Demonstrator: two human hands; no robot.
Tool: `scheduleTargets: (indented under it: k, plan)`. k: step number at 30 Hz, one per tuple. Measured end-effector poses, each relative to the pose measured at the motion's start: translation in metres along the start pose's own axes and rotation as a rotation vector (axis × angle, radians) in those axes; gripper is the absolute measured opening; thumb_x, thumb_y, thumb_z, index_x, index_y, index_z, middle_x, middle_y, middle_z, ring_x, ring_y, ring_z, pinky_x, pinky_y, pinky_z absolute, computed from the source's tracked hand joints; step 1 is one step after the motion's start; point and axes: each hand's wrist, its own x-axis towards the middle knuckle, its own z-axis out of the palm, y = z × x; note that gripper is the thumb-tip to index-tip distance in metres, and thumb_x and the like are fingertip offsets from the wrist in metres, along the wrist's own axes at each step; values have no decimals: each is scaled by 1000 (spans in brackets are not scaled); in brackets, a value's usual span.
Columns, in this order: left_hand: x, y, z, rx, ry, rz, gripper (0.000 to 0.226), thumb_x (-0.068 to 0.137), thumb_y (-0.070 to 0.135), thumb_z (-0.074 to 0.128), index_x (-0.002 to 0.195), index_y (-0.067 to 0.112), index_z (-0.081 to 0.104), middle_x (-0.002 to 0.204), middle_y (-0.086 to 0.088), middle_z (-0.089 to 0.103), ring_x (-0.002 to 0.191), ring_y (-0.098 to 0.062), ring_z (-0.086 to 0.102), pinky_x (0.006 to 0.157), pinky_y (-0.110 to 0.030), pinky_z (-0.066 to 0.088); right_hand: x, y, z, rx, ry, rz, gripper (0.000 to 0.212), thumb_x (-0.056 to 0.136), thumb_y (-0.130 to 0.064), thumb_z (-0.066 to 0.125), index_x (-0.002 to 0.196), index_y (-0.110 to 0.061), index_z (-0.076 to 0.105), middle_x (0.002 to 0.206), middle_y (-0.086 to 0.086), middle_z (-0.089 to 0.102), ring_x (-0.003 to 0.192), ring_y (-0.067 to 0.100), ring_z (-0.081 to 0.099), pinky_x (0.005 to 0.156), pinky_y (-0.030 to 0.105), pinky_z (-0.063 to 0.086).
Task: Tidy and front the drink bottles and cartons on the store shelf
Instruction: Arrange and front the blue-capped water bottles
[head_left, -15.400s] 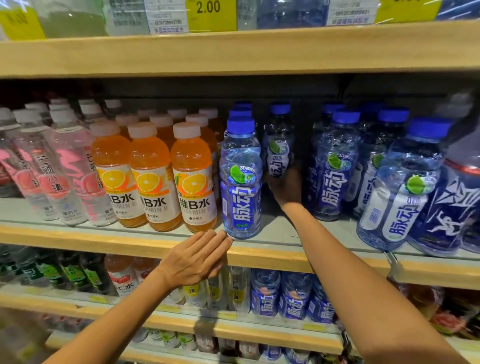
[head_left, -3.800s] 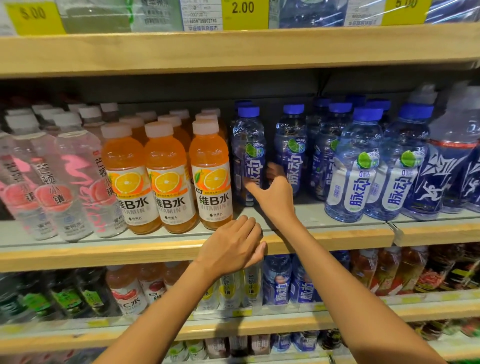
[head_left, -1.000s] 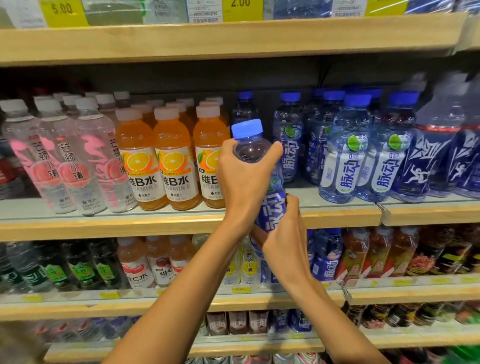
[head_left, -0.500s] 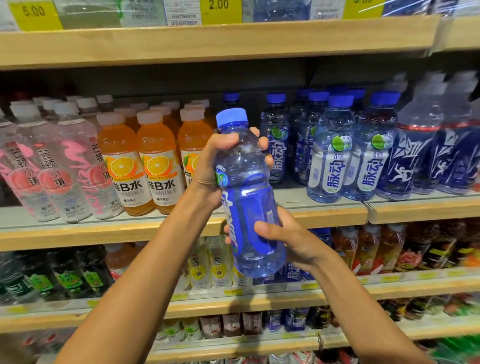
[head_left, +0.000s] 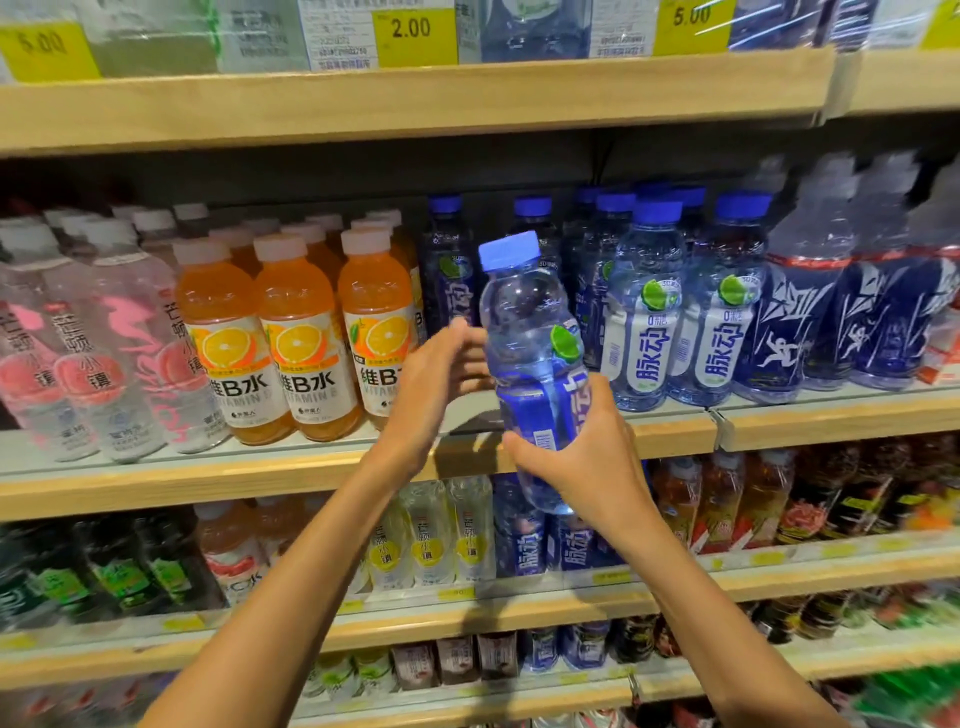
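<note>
A clear bottle with a blue cap and blue label (head_left: 524, 332) is held in the air, tilted slightly, in front of a gap on the middle shelf (head_left: 311, 478). My right hand (head_left: 576, 457) grips its lower half from the right. My left hand (head_left: 441, 374) is just left of the bottle with its fingers loosely curved; whether they touch it I cannot tell. Behind the gap stand more blue-capped bottles (head_left: 447, 280). Two matching bottles with white labels (head_left: 644, 322) stand at the shelf front to the right.
Orange vitamin drink bottles (head_left: 296, 338) fill the shelf left of the gap, with pink-labelled clear bottles (head_left: 104, 353) further left. Dark blue-labelled bottles (head_left: 810, 312) stand at the right. Shelves above and below are full, with yellow price tags (head_left: 413, 36) on top.
My left hand has let go of the bottle's neck and drawn back to the left. The bottle has turned in my right hand and moved right, toward the shelf gap.
</note>
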Motion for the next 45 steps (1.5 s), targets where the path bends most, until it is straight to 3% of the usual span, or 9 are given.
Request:
scheduleTargets:
  k: [3, 6, 10, 13, 17, 19, 24, 35, 45]
  plan:
    - [-14, -28, -15, 650, -5, 394, 27, 100, 26, 45, 100, 9, 66, 91, 2, 68, 85, -8, 63, 74, -23, 48, 9, 1, 0, -19, 96, -10, 62, 63, -38, 84, 105, -22, 42, 87, -15, 61, 83, 10, 63, 75, 32, 50]
    - [-20, -46, -30, 1183, -122, 645, 39, 96, 33, 42, 106, 3, 64, 101, -9, 66, 92, -22, 63, 73, -33, 51, 21, 4, 3, 19, 138, 10, 63, 66, -36, 84, 108, -20, 40, 91, -14, 60, 89, 17, 63, 82, 39, 50]
    - [-17, -55, -49, 1408, -267, 752, 42, 94, 32, 42, 111, 0, 63, 108, -15, 66, 92, -29, 65, 72, -36, 55, 37, 13, 17, 37, 155, 49, 73, 68, -40, 83, 117, -14, 35, 112, 7, 59, 102, 25, 59, 87, 39, 49]
    - [-9, -65, -53, 1516, -341, 831, 41, 94, 32, 42, 109, 0, 64, 106, -16, 67, 89, -28, 66, 74, -36, 56, 48, 18, 30, 29, 174, 78, 81, 71, -42, 80, 127, -7, 32, 123, 11, 55, 110, 26, 55, 87, 32, 45]
    - [-4, -74, -54, 1561, -349, 899, 39, 95, 32, 41, 107, 2, 64, 104, -15, 66, 89, -26, 64, 74, -36, 55, 61, 24, 46, 21, 198, 71, 81, 76, -40, 77, 132, -6, 29, 127, 9, 48, 110, 18, 48, 77, 8, 27]
    - [-4, -77, -56, 1552, -330, 906, 39, 95, 32, 43, 108, 2, 63, 106, -15, 66, 91, -26, 63, 76, -35, 55, 68, 29, 51, 7, 184, 61, 77, 78, -37, 75, 131, -6, 28, 126, 9, 43, 114, 21, 46, 83, 13, 31]
    - [-6, -79, -57, 1549, -302, 904, 40, 95, 34, 44, 109, 2, 65, 108, -13, 67, 95, -24, 63, 80, -31, 54, 78, 35, 55, -89, 169, 64, 70, 79, -38, 74, 124, -6, 30, 124, 12, 39, 116, 28, 44, 95, 43, 45]
    - [-10, -75, -57, 1542, -288, 858, 41, 95, 36, 43, 108, 4, 64, 109, -12, 67, 96, -23, 64, 78, -32, 55, 101, 38, 58, -169, 230, 182, 83, 79, -43, 73, 135, 0, 28, 131, 21, 39, 120, 35, 39, 96, 39, 36]
    - [-11, -72, -55, 1545, -290, 838, 41, 95, 37, 41, 107, 6, 65, 108, -9, 67, 94, -21, 63, 78, -29, 53, 114, 37, 59, -321, 307, 234, 78, 76, -47, 73, 130, -1, 38, 123, 22, 52, 114, 38, 51, 89, 46, 45]
